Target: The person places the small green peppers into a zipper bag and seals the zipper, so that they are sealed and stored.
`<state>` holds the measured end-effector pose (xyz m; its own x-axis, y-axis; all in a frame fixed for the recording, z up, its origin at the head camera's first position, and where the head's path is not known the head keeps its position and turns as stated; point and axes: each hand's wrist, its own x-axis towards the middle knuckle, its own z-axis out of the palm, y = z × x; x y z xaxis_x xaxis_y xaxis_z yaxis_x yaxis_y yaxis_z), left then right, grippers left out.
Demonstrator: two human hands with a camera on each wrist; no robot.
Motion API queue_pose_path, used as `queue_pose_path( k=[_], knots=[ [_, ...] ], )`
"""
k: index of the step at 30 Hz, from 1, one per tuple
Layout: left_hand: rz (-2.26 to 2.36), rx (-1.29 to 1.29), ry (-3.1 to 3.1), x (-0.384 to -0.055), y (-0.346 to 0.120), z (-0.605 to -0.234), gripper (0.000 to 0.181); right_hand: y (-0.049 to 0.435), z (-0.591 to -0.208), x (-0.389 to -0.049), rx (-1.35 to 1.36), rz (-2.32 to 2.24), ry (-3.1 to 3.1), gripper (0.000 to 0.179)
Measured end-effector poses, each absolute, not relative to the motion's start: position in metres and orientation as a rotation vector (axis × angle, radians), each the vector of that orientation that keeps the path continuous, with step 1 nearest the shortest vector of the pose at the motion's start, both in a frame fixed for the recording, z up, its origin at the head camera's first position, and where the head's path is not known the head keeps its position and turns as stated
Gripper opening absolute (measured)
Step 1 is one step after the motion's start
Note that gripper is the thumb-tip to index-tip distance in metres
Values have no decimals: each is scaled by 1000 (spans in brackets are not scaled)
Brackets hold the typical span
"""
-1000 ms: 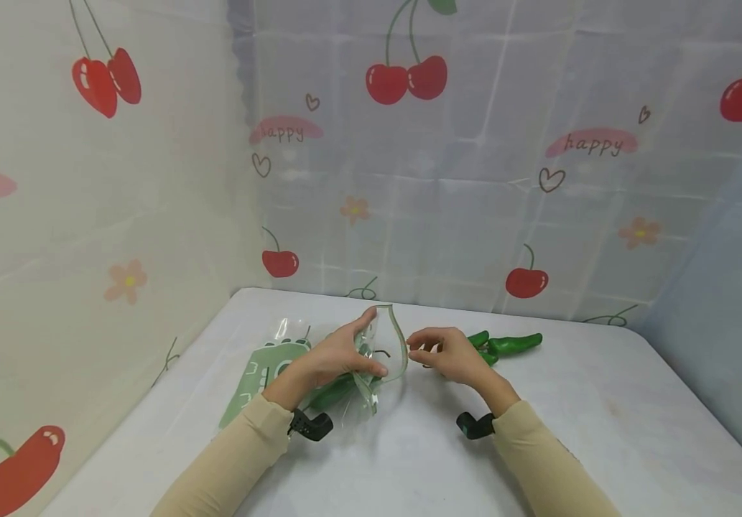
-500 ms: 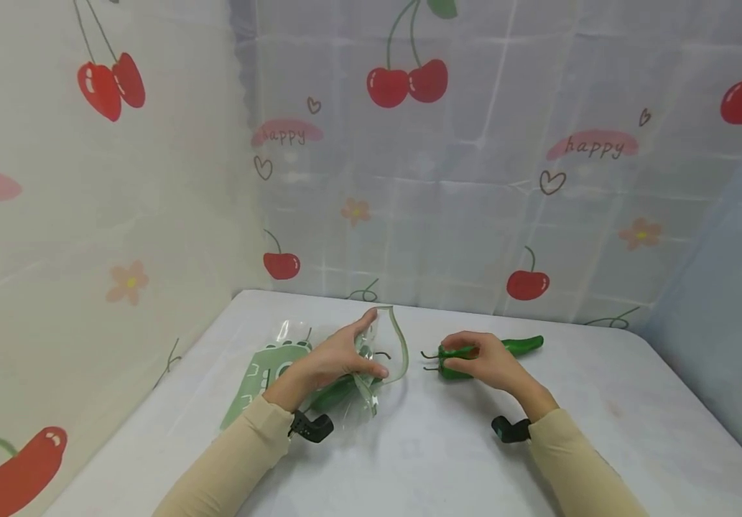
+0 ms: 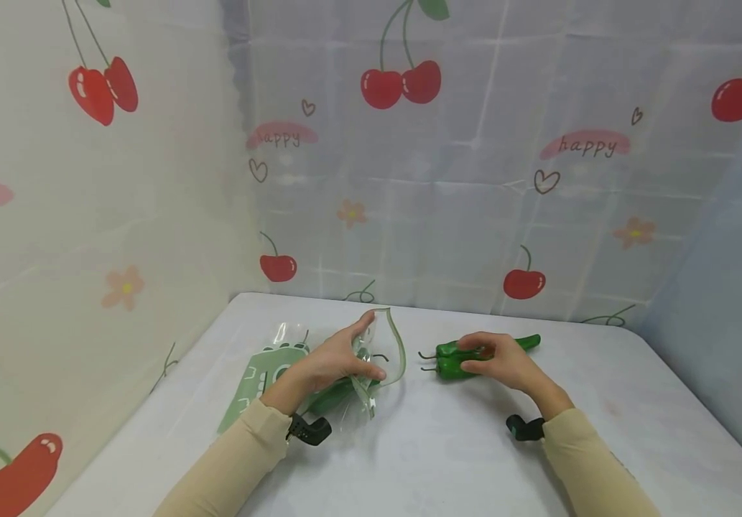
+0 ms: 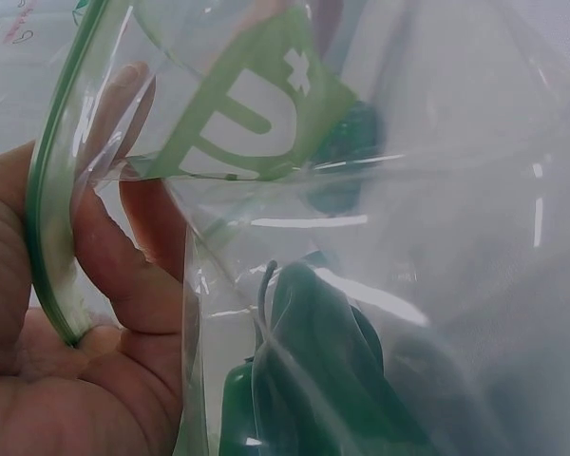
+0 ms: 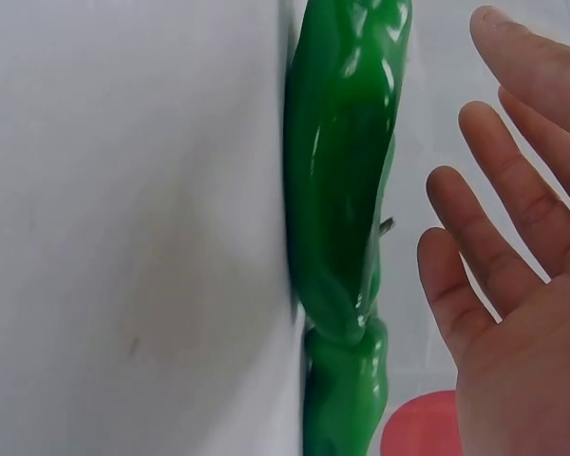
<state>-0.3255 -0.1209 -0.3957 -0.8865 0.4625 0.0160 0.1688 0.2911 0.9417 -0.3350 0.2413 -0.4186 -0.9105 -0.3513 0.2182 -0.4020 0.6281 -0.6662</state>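
Observation:
In the head view my left hand [image 3: 332,362] holds a clear zip bag [image 3: 398,345] by its mouth, thumb and forefinger spread wide. Green peppers [image 4: 313,351] lie inside the bag, seen through the plastic in the left wrist view. The bag's green zip strip [image 4: 40,228] crosses in front of the palm. Over the loose green peppers [image 3: 451,368] on the right side of the table, my right hand [image 3: 506,365] hovers with thumb and fingers apart. In the right wrist view its fingers [image 5: 494,256] stand clear of a glossy green pepper [image 5: 347,161].
A green-printed clear bag [image 3: 254,370] lies on the white table [image 3: 409,459], left of my left hand. Another pepper [image 3: 529,342] points right, beyond the right hand. Cherry-patterned curtains [image 3: 435,215] enclose the back and sides.
My right hand has moved right from beside the bag's mouth to over the loose peppers, uncovering their stem ends. The left hand and its bag have stayed nearly still.

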Motion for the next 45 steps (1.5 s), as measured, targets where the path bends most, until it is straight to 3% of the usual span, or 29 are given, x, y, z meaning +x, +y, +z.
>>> queue_pose_path(
  k=[45],
  knots=[
    [1642,579,2291,-324,-121,-395,126,248,-436,-337,536,1053,-2974,43]
  ],
)
